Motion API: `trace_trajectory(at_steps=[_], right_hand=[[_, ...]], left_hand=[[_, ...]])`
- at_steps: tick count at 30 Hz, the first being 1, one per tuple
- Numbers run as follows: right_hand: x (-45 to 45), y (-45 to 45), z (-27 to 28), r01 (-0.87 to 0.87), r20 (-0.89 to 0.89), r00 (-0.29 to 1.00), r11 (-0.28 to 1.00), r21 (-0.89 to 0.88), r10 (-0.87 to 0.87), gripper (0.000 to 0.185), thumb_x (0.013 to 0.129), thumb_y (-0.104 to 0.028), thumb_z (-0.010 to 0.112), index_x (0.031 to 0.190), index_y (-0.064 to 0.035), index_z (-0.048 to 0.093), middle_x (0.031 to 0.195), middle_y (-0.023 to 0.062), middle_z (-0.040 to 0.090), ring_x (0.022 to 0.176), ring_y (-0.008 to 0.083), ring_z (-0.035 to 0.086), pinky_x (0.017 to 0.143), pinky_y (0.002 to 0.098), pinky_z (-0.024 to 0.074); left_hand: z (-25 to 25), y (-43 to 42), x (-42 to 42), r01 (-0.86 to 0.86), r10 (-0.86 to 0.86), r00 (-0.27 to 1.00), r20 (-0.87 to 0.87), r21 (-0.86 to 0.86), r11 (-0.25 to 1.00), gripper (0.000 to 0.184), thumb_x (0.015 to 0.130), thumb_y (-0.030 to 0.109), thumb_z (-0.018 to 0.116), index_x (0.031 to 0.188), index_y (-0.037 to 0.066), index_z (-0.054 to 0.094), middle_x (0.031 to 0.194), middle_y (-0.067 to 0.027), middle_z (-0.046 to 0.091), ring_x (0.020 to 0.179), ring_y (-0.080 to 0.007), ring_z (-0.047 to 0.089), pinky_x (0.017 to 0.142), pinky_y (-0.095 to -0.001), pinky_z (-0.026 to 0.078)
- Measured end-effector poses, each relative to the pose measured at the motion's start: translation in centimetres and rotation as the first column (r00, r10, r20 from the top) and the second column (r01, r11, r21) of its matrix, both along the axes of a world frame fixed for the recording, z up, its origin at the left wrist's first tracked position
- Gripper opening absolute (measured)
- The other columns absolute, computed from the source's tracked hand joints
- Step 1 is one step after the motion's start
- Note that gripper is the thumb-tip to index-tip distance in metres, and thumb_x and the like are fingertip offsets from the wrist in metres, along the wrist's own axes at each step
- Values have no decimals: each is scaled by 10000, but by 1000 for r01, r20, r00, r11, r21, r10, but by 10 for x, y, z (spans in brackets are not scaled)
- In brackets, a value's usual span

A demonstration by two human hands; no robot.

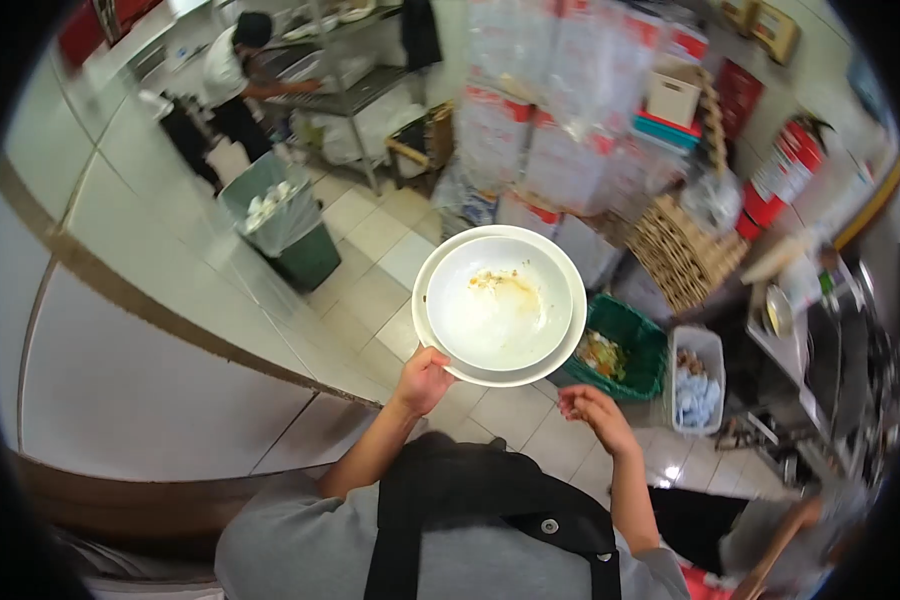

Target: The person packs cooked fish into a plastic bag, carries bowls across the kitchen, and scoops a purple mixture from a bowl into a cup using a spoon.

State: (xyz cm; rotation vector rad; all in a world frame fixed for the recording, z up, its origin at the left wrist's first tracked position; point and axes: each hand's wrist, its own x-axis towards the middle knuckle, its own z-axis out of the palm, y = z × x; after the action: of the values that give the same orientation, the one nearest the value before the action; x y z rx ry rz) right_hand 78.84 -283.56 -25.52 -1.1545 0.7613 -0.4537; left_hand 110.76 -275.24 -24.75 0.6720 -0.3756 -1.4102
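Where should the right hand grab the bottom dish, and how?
The bottom dish is probably best gripped by its rim's right side, from the right: the rim sticks out past the bowl, and the left hand holds the near left edge.

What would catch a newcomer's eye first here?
Probably the white bowl right in the middle, smeared with yellowish food remains and stacked on a wider dish, whose rim the person's left fingers grip. Next might come the red fire extinguisher on the upper right. Just right of the dishes, a green bin with food scraps stands on the tiled floor.
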Motion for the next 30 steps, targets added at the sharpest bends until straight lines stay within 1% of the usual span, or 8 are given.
trace_trajectory(at_steps=[5,8,10,17,19,25,26,30], right_hand=[[118,-113,40,-316,181,938,944,95,296,377,970,-217,463,1271,9,455,1112,99,609,968,171,605,819,304,498],[182,-147,14,-483,266,861,860,163,433,403,964,-206,463,1298,18,424,1143,111,600,963,192,617,790,314,515],[215,-166,9,-549,115,835,828,115,538,459,934,-206,508,1337,-12,402,1187,87,585,1001,181,596,812,330,518],[306,-209,-3,-637,109,767,732,241,632,506,893,-122,519,1372,-36,381,1280,78,530,1101,193,549,847,358,517],[331,-229,1,-621,148,779,719,312,609,416,896,-142,522,1285,-14,451,1171,98,590,998,192,604,816,355,532],[438,-282,-23,-740,105,659,617,268,745,461,827,-93,517,1275,4,468,1182,89,589,1027,182,590,861,342,505],[455,-294,-15,-766,96,623,582,273,776,461,827,-93,517,1275,4,468,1182,89,589,1027,182,590,861,342,505],[533,-321,5,-754,88,650,625,203,755,415,811,-96,498,1213,7,504,1106,72,615,960,160,606,836,313,488]], left_hand=[[-4,-13,33,-241,237,970,59,80,967,533,780,98,444,1299,-23,447,1259,-132,560,1148,-265,539,989,-433,420],[-20,-10,62,-357,357,934,14,62,932,510,760,22,457,1270,-2,452,1180,-114,575,1077,-239,561,946,-417,458],[-20,-17,76,-456,453,890,55,80,887,537,755,21,459,1291,9,426,1191,-112,562,1073,-240,560,929,-421,470],[-28,-43,120,-602,604,796,47,167,781,568,734,35,471,1293,-53,432,1232,-171,556,1136,-298,542,964,-436,441],[-13,-59,130,-645,650,759,46,186,741,571,731,29,469,1295,-54,432,1234,-173,555,1142,-299,540,969,-440,437],[-37,-95,185,-791,795,604,53,157,591,559,737,12,461,1287,-82,422,1217,-181,568,1132,-283,552,984,-409,431],[-46,-101,199,-758,757,651,58,97,645,686,769,33,451,1424,55,248,1300,-128,470,1148,-260,511,957,-426,451],[-23,-127,251,-790,785,612,95,62,609,701,791,68,488,1439,62,221,1341,-128,439,1175,-244,495,959,-418,449]])
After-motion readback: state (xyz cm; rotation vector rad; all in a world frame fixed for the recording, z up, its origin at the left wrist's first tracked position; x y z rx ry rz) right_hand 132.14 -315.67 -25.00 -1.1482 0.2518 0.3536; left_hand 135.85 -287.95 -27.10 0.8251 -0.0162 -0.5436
